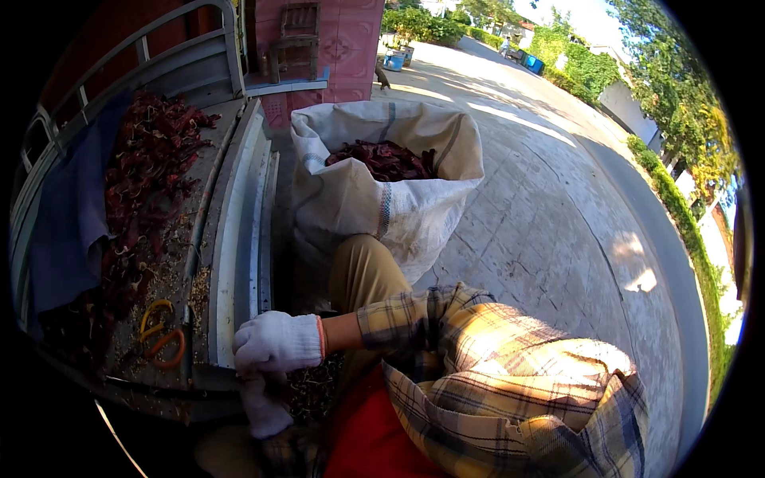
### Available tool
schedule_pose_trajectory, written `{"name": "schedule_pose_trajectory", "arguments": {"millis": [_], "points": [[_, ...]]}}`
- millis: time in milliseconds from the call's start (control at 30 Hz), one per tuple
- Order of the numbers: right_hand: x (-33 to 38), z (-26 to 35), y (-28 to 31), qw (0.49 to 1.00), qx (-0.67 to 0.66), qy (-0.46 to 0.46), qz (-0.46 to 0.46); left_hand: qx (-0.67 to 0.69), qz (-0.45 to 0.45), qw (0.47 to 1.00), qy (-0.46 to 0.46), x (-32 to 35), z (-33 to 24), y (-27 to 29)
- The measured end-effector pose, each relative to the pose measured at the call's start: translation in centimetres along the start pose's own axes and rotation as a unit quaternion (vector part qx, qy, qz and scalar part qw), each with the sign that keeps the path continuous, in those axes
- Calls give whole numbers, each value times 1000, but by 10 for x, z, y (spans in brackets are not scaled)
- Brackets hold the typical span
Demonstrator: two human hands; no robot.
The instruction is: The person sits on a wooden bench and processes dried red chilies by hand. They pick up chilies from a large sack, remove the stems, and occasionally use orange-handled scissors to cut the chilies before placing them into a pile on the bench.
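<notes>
My right hand, in a white knitted glove, is curled closed beside the metal edge of the truck-like bed. Just beneath it, in shadow, is my left hand, gloved too. Its fingers meet the right hand's, closed together; whatever they hold is hidden. Left of my hands lies a pair of scissors with one yellow and one orange handle loop, on the bed. Dried red chili peppers are heaped further along it. More dried chilies fill the upper part of a white woven sack ahead of me.
Dark blue cloth lies along the chili heap, beside a metal railing. Stems and seeds litter the ground by my legs. A small wooden chair stands against a pink wall. Paved ground stretches right toward hedges.
</notes>
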State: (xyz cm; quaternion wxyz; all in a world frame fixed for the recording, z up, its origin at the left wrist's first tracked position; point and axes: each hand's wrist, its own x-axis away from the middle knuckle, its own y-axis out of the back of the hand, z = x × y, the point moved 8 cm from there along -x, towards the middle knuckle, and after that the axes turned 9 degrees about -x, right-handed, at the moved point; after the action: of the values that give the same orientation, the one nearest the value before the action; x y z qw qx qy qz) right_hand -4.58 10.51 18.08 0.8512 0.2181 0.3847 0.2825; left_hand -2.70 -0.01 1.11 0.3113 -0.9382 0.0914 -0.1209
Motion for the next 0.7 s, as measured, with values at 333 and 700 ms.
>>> {"name": "schedule_pose_trajectory", "arguments": {"millis": [333,700], "points": [[1,-18,6,985,-120,-119,-32,12,-122,990,-64,-7,-12,-3],[-6,0,9,999,-28,25,34,90,23,992,86,-4,-8,-11]]}}
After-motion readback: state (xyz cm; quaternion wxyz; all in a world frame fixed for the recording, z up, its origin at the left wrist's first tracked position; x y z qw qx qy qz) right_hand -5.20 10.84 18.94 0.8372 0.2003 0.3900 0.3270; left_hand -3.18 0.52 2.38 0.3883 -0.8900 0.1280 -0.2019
